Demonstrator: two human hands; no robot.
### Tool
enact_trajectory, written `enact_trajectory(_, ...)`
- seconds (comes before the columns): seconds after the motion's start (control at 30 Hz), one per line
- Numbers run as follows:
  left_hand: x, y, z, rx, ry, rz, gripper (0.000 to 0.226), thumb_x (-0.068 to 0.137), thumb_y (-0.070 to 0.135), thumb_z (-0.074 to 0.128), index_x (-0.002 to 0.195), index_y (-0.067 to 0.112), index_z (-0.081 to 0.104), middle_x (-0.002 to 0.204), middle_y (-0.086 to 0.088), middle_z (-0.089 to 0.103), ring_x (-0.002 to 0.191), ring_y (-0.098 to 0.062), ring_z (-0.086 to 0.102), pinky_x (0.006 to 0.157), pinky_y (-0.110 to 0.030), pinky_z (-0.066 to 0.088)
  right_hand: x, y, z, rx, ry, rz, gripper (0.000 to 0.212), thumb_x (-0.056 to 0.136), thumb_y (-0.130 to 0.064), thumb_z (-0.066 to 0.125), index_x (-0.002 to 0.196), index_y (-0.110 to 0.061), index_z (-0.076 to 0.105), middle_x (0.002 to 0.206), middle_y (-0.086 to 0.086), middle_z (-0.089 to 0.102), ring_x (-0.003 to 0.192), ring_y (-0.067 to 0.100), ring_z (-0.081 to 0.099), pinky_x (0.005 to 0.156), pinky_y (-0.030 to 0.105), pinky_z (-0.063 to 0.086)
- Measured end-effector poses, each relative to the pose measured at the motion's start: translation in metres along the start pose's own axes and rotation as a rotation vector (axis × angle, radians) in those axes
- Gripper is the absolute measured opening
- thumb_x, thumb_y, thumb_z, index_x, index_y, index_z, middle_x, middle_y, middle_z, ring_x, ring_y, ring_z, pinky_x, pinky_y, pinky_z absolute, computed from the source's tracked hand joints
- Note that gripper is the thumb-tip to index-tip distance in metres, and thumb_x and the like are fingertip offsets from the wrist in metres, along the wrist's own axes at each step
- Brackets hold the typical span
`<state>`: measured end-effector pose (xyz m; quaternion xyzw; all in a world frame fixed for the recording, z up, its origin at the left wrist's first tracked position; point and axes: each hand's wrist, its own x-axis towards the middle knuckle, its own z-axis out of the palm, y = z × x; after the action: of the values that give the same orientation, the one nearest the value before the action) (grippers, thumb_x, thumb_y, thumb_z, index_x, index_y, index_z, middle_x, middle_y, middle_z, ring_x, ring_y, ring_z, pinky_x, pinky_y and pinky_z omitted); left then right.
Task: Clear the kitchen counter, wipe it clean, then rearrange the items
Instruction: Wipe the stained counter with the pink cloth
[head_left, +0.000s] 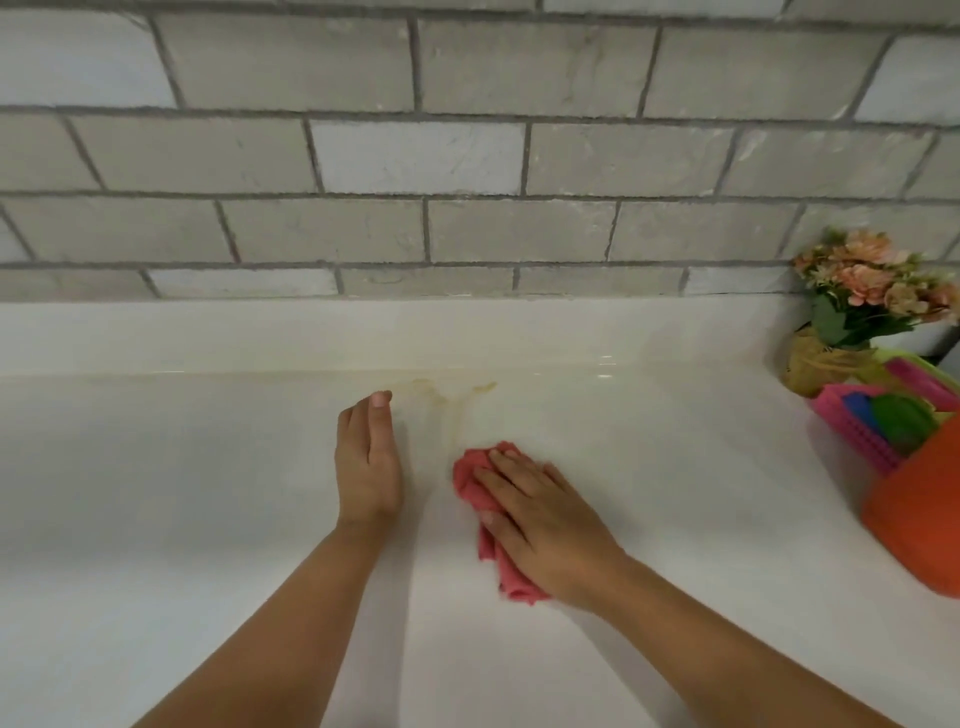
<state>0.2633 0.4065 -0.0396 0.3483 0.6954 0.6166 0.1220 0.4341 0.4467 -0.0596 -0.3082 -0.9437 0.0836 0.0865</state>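
Note:
A white kitchen counter (182, 493) fills the view. My right hand (540, 514) presses flat on a bunched pink cloth (470, 480) in the middle of the counter, fingers straight and spread over it. My left hand (366, 457) rests on its edge on the counter just left of the cloth, fingers straight, holding nothing. A yellowish smear (447, 397) marks the surface just beyond both hands, near the raised back ledge.
At the right edge stands an orange basket (914, 525) with pink, blue and green items in it. Behind it sits a pot of pink flowers (862, 291) wrapped in burlap. A grey tiled wall (467, 156) rises behind the counter's back ledge.

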Motion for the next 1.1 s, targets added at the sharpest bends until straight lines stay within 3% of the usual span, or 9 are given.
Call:
enact_trajectory(0.07, 0.007, -0.005, -0.025, 0.181, -0.098, 0.153, 0.043, 0.098, 0.039, 0.032, 0.119, 0.012, 0.057, 0.115, 0.004, 0.049, 0.104, -0.008, 0.046, 0.092, -0.016, 0.030, 0.005, 0.027, -0.007, 0.042, -0.018, 0.130, 0.085, 0.076, -0.061, -0.005, 0.149, -0.024, 0.019, 0.158, -0.006, 0.014, 0.146, 0.011, 0.010, 0.115, 0.035, 0.009)
enact_trajectory(0.13, 0.018, -0.023, -0.054, 0.456, -0.199, 0.235, 0.058, 0.091, 0.050, 0.024, 0.119, 0.012, 0.058, 0.120, -0.002, 0.052, 0.112, -0.018, 0.048, 0.099, -0.028, 0.033, 0.033, 0.058, -0.009, -0.062, 0.050, 0.286, 0.086, 0.075, -0.055, -0.004, 0.148, -0.019, 0.022, 0.156, 0.002, 0.021, 0.143, 0.018, 0.019, 0.111, 0.044, 0.021)
enact_trajectory(0.3, 0.028, -0.055, -0.090, 0.881, -0.223, 0.069, 0.042, 0.098, 0.036, 0.032, 0.121, 0.010, 0.055, 0.133, -0.011, 0.047, 0.126, -0.031, 0.040, 0.107, -0.045, 0.024, 0.115, 0.067, -0.006, -0.093, 0.014, 0.662, 0.060, 0.098, -0.041, 0.024, 0.148, -0.010, 0.017, 0.155, 0.014, 0.017, 0.143, 0.031, 0.013, 0.115, 0.048, 0.015)
enact_trajectory(0.47, 0.027, -0.060, -0.083, 0.961, -0.189, 0.105, 0.037, 0.098, 0.031, 0.036, 0.117, 0.007, 0.056, 0.128, -0.014, 0.049, 0.123, -0.034, 0.041, 0.103, -0.046, 0.025, 0.124, -0.015, 0.022, -0.072, 0.014, 0.272, 0.066, 0.092, -0.047, 0.014, 0.146, -0.011, 0.026, 0.154, 0.012, 0.023, 0.144, 0.029, 0.016, 0.114, 0.043, 0.016)
enact_trajectory(0.63, 0.027, -0.060, -0.083, 0.942, -0.169, 0.117, 0.047, 0.095, 0.039, 0.030, 0.114, 0.006, 0.058, 0.124, -0.015, 0.052, 0.119, -0.036, 0.045, 0.101, -0.048, 0.028, 0.048, -0.056, 0.014, 0.059, -0.054, -0.128, 0.070, 0.085, -0.051, 0.008, 0.147, -0.023, 0.026, 0.158, -0.005, 0.015, 0.146, 0.012, 0.006, 0.113, 0.024, -0.001)
enact_trajectory(0.73, 0.027, -0.060, -0.083, 0.923, -0.166, 0.138, 0.075, 0.082, 0.052, 0.008, 0.112, 0.006, 0.059, 0.122, -0.015, 0.053, 0.118, -0.036, 0.046, 0.100, -0.048, 0.029, 0.049, -0.006, 0.007, 0.065, 0.013, 0.107, 0.072, 0.082, -0.060, 0.014, 0.145, -0.028, 0.028, 0.156, -0.007, 0.022, 0.145, 0.006, 0.012, 0.116, 0.039, 0.005)
enact_trajectory(0.87, 0.028, -0.061, -0.081, 0.951, -0.198, 0.112, 0.058, 0.095, 0.046, 0.017, 0.119, 0.008, 0.054, 0.130, -0.012, 0.047, 0.125, -0.033, 0.038, 0.106, -0.047, 0.024, 0.116, 0.039, 0.002, -0.088, 0.072, 0.569, 0.056, 0.096, -0.040, 0.032, 0.144, -0.013, 0.027, 0.151, 0.012, 0.027, 0.141, 0.026, 0.021, 0.114, 0.053, 0.013)
enact_trajectory(0.93, 0.028, -0.062, -0.082, 0.956, -0.193, 0.129, 0.072, 0.088, 0.053, 0.007, 0.118, 0.007, 0.054, 0.129, -0.013, 0.047, 0.124, -0.033, 0.039, 0.105, -0.047, 0.025, 0.148, 0.023, 0.008, -0.087, 0.056, 0.664, 0.060, 0.096, -0.041, 0.030, 0.144, -0.005, 0.027, 0.151, 0.019, 0.024, 0.141, 0.034, 0.017, 0.115, 0.050, 0.013)
enact_trajectory(1.1, 0.028, -0.062, -0.084, 0.910, -0.170, 0.151, 0.089, 0.075, 0.055, -0.009, 0.115, 0.008, 0.054, 0.124, -0.012, 0.050, 0.119, -0.033, 0.043, 0.102, -0.046, 0.027, 0.184, -0.064, 0.031, -0.096, -0.030, 0.283, 0.056, 0.096, -0.037, 0.031, 0.144, -0.008, 0.027, 0.152, 0.015, 0.023, 0.141, 0.033, 0.017, 0.116, 0.043, 0.015)
